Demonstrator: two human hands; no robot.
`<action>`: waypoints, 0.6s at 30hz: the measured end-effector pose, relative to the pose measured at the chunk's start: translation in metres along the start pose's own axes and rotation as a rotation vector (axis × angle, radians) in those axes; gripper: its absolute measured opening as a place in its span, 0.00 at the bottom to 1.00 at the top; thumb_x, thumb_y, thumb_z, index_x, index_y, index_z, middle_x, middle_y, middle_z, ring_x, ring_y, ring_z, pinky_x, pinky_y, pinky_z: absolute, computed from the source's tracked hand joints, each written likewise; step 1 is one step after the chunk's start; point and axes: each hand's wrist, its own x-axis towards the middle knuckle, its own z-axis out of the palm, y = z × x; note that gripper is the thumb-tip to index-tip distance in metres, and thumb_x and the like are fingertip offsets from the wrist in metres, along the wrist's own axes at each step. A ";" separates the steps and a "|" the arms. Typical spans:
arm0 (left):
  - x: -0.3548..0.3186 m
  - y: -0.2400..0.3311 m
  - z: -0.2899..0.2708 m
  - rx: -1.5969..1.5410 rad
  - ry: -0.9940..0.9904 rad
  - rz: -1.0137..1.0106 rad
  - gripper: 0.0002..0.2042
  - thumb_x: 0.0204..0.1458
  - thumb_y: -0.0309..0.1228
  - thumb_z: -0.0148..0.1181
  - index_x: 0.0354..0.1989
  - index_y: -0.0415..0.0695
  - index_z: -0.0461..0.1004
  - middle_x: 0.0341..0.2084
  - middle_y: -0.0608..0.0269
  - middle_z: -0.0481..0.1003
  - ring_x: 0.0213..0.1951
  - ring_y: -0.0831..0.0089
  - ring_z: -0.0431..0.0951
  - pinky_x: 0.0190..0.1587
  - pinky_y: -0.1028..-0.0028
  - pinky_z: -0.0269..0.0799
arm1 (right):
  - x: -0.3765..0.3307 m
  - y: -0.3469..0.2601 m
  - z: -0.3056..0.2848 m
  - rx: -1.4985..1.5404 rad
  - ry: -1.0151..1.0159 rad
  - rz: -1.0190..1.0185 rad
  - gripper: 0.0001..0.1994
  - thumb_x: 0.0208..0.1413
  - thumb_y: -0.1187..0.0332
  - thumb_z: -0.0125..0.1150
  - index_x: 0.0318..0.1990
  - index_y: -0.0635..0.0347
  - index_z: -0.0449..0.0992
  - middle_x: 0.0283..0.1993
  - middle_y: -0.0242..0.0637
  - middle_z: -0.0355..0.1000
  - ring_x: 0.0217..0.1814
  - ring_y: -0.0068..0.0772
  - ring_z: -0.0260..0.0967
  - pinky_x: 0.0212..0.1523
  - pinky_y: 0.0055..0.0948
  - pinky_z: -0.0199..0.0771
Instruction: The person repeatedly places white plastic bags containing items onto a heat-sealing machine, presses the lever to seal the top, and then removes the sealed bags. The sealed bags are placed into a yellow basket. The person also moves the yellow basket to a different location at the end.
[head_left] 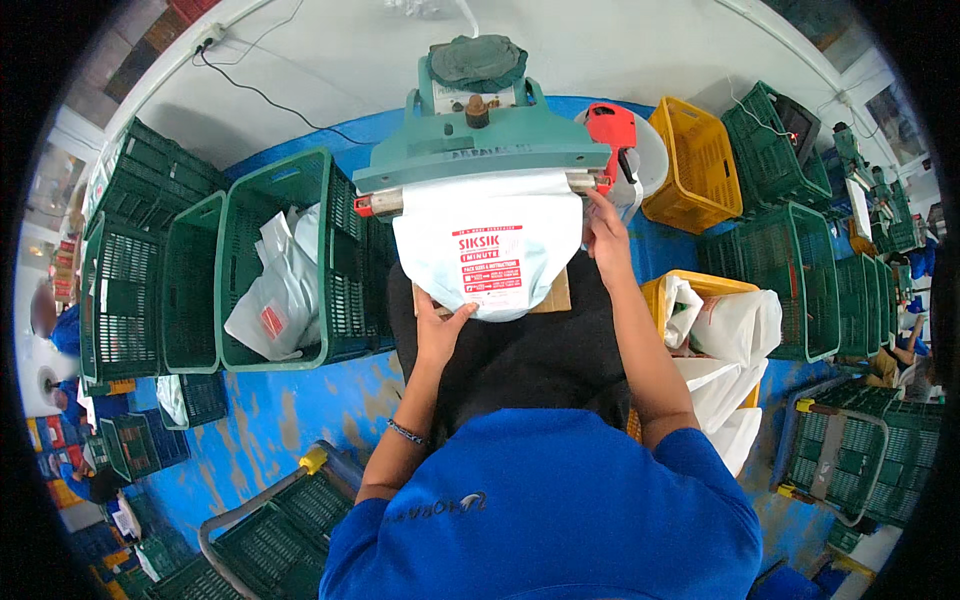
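Note:
A white plastic bag [490,250] with red print hangs from the jaws of a green bag sealer [480,145], its top edge between the bars. Its lower part bulges and rests over a brown cardboard piece [556,292] above my lap. My left hand [438,328] grips the bag's bottom left, thumb on the front, the other fingers partly hidden beneath. At the bag's upper right edge, my right hand [606,238] is closed on the side, its forefinger reaching up by the end of the sealing bar. Part of that grip is hidden.
Left of me, a green crate [330,260] holds white bags [275,285]. On the right, a yellow crate [700,284] holds more white bags [735,335]. A red handheld device [610,130] and an orange-yellow crate [695,160] stand beyond the sealer. A trolley [265,495] stands behind left.

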 end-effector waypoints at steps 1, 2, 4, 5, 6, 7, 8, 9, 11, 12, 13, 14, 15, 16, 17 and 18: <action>0.000 0.000 0.000 0.005 0.017 0.002 0.36 0.41 0.20 0.70 0.58 0.33 0.53 0.52 0.49 0.64 0.51 0.62 0.72 0.51 0.66 0.73 | 0.018 0.004 0.002 -0.130 0.045 -0.115 0.18 0.60 0.72 0.45 0.58 0.56 0.68 0.41 0.32 0.69 0.37 0.19 0.65 0.35 0.19 0.66; 0.001 0.000 -0.001 0.057 0.011 0.033 0.36 0.41 0.20 0.70 0.58 0.33 0.54 0.52 0.49 0.65 0.52 0.63 0.72 0.51 0.66 0.73 | 0.033 0.010 0.007 -0.242 0.057 -0.248 0.19 0.60 0.72 0.45 0.59 0.56 0.67 0.44 0.34 0.69 0.40 0.21 0.66 0.38 0.21 0.68; 0.002 0.001 -0.003 0.163 0.009 0.041 0.36 0.41 0.20 0.70 0.58 0.34 0.54 0.51 0.49 0.66 0.52 0.63 0.72 0.51 0.66 0.73 | 0.059 0.016 0.013 0.053 -0.086 0.000 0.19 0.58 0.68 0.48 0.57 0.57 0.69 0.55 0.42 0.67 0.55 0.29 0.65 0.49 0.25 0.68; 0.002 0.002 -0.004 0.053 -0.042 0.051 0.36 0.41 0.21 0.70 0.59 0.34 0.54 0.51 0.50 0.66 0.52 0.64 0.72 0.51 0.67 0.72 | 0.069 0.016 0.015 0.020 -0.127 -0.119 0.18 0.57 0.68 0.49 0.56 0.59 0.70 0.53 0.41 0.69 0.52 0.29 0.67 0.46 0.25 0.69; 0.002 0.004 -0.006 -0.065 -0.075 0.006 0.36 0.42 0.21 0.70 0.59 0.34 0.55 0.51 0.51 0.67 0.53 0.66 0.71 0.52 0.67 0.71 | 0.078 0.013 0.016 -0.030 -0.124 -0.163 0.18 0.56 0.68 0.50 0.54 0.60 0.71 0.50 0.41 0.70 0.49 0.28 0.68 0.44 0.25 0.70; 0.002 0.007 -0.008 -0.188 -0.132 -0.033 0.36 0.42 0.21 0.70 0.59 0.34 0.55 0.51 0.51 0.68 0.53 0.67 0.71 0.53 0.68 0.70 | 0.084 0.007 0.016 -0.093 -0.122 -0.162 0.18 0.55 0.67 0.51 0.53 0.61 0.72 0.47 0.40 0.72 0.46 0.28 0.70 0.42 0.25 0.71; 0.002 0.010 -0.009 -0.189 -0.118 -0.078 0.35 0.44 0.21 0.69 0.59 0.34 0.56 0.51 0.53 0.68 0.53 0.68 0.70 0.54 0.69 0.69 | 0.087 0.000 0.017 0.079 -0.160 0.039 0.17 0.52 0.66 0.51 0.48 0.65 0.74 0.31 0.32 0.73 0.27 0.23 0.69 0.26 0.22 0.67; 0.003 0.015 -0.012 -0.196 -0.129 -0.114 0.33 0.45 0.22 0.67 0.59 0.34 0.56 0.51 0.54 0.69 0.54 0.69 0.69 0.55 0.70 0.67 | 0.085 -0.008 0.015 0.135 -0.164 0.129 0.17 0.52 0.66 0.51 0.47 0.64 0.74 0.27 0.30 0.70 0.23 0.20 0.65 0.22 0.21 0.62; 0.007 0.026 -0.015 -0.234 -0.082 -0.167 0.30 0.48 0.22 0.65 0.59 0.33 0.58 0.51 0.56 0.69 0.54 0.71 0.68 0.56 0.71 0.65 | 0.074 -0.024 0.013 0.289 -0.224 0.227 0.16 0.51 0.66 0.50 0.45 0.64 0.75 0.19 0.24 0.65 0.14 0.16 0.57 0.14 0.19 0.53; 0.011 0.032 -0.016 -0.266 -0.023 -0.185 0.28 0.50 0.22 0.63 0.59 0.33 0.59 0.52 0.57 0.69 0.54 0.72 0.68 0.57 0.72 0.63 | 0.063 -0.030 0.012 0.349 -0.212 0.236 0.16 0.53 0.61 0.54 0.45 0.61 0.75 0.17 0.22 0.62 0.13 0.14 0.52 0.13 0.17 0.44; 0.014 0.037 -0.017 -0.314 0.027 -0.185 0.26 0.52 0.23 0.62 0.59 0.33 0.59 0.52 0.58 0.70 0.54 0.74 0.68 0.58 0.73 0.62 | 0.050 -0.033 0.014 0.308 -0.072 0.199 0.17 0.53 0.59 0.54 0.45 0.61 0.75 0.18 0.23 0.64 0.14 0.14 0.54 0.14 0.17 0.47; 0.018 0.041 -0.016 -0.251 0.068 -0.136 0.23 0.56 0.27 0.58 0.58 0.34 0.61 0.51 0.61 0.70 0.53 0.75 0.68 0.57 0.74 0.62 | 0.037 -0.034 0.017 0.264 0.065 0.160 0.18 0.54 0.57 0.55 0.46 0.61 0.75 0.19 0.24 0.65 0.15 0.15 0.56 0.15 0.16 0.50; 0.023 0.046 -0.019 -0.290 0.085 -0.162 0.22 0.57 0.28 0.57 0.58 0.34 0.62 0.50 0.61 0.71 0.53 0.75 0.68 0.57 0.74 0.61 | 0.026 -0.036 0.019 0.204 0.201 0.175 0.19 0.55 0.55 0.56 0.47 0.60 0.75 0.21 0.25 0.67 0.16 0.16 0.59 0.17 0.16 0.54; 0.028 0.049 -0.020 -0.327 0.089 -0.164 0.21 0.57 0.30 0.57 0.57 0.35 0.63 0.50 0.61 0.71 0.52 0.76 0.69 0.56 0.74 0.61 | 0.019 -0.038 0.022 0.190 0.188 0.215 0.20 0.55 0.54 0.57 0.47 0.60 0.75 0.23 0.26 0.69 0.18 0.18 0.61 0.20 0.17 0.57; 0.034 0.052 -0.022 -0.363 0.104 -0.149 0.21 0.58 0.32 0.56 0.57 0.35 0.64 0.50 0.62 0.71 0.52 0.76 0.69 0.56 0.75 0.61 | 0.015 -0.041 0.024 0.161 0.173 0.303 0.20 0.55 0.53 0.58 0.47 0.59 0.75 0.25 0.27 0.71 0.21 0.20 0.64 0.23 0.17 0.61; 0.040 0.054 -0.024 -0.337 0.108 -0.143 0.18 0.60 0.36 0.55 0.52 0.35 0.69 0.46 0.61 0.74 0.48 0.77 0.71 0.52 0.75 0.64 | 0.011 -0.044 0.027 0.150 0.139 0.380 0.20 0.55 0.52 0.59 0.47 0.59 0.76 0.27 0.28 0.73 0.23 0.21 0.66 0.26 0.18 0.64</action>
